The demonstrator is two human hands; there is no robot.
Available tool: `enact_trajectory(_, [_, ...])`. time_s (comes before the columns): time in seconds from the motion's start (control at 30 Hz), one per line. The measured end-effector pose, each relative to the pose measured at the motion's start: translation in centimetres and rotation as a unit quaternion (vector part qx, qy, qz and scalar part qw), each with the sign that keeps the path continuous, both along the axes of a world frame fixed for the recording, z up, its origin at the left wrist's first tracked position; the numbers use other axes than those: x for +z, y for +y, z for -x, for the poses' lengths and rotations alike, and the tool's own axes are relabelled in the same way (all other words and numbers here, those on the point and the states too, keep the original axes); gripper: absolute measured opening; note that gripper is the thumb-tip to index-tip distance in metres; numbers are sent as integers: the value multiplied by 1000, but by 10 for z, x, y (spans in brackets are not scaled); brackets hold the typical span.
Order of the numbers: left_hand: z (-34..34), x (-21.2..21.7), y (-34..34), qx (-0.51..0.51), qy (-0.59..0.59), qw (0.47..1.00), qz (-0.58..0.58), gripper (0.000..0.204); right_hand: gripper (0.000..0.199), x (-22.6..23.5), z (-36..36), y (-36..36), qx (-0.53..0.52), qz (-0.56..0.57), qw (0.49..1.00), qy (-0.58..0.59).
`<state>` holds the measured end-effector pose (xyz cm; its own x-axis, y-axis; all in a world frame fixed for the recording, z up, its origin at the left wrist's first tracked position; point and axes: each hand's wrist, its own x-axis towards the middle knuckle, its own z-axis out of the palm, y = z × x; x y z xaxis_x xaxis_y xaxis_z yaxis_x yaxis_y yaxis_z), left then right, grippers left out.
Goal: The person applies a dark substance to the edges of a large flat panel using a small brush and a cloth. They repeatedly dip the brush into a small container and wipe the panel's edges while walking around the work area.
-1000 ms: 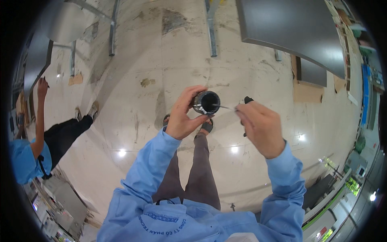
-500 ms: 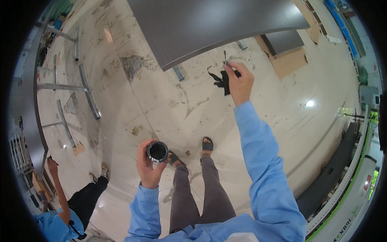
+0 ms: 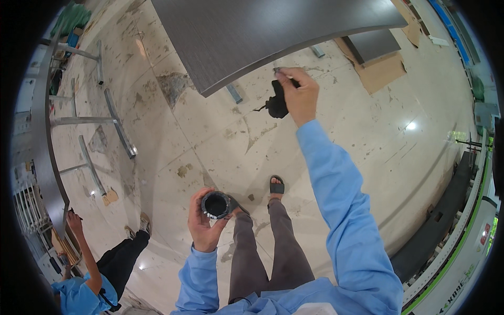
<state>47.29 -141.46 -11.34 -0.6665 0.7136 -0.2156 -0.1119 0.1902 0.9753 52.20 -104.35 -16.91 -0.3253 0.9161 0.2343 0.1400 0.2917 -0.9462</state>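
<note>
My left hand (image 3: 206,227) is wrapped round a small round open pot (image 3: 216,205), dark inside with a smudged rim, held above my feet. My right hand (image 3: 299,94) reaches forward, fingers pinched on a thin applicator whose small tip (image 3: 276,70) shows past the fingertips. It is too small to tell whether this is a brush. A black cloth (image 3: 277,102) hangs from the same hand. The tip is close to the curved near edge of a dark wood-grain tabletop (image 3: 273,31); I cannot tell whether they touch.
Another dark tabletop (image 3: 44,142) with metal legs (image 3: 86,121) stands at left. A co-worker (image 3: 94,278) in blue is beside it. At far right, a dark panel (image 3: 373,46) lies on cardboard (image 3: 386,79). A long white machine (image 3: 462,252) runs along the right side.
My right hand has moved up and left, bringing the applicator to the tabletop edge. The black cloth has swung and bunched. My left hand with the pot has shifted slightly right and down.
</note>
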Motion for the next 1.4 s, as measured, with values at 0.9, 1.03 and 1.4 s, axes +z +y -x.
enact_trajectory(0.9, [1, -4, -17, 13, -12, 1000, -19, 76, 11, 6, 10, -11, 6, -16, 999, -28])
enact_trajectory(1.03, [1, -3, -19, 10, -8, 1000, -14, 76, 10, 4, 23, -46, 135, -58, 988, -51])
enact_trajectory(1.4, [4, 0, -29, 15, -1, 1000, -24, 76, 10, 7, 35, -66, 117, -41, 991, -51])
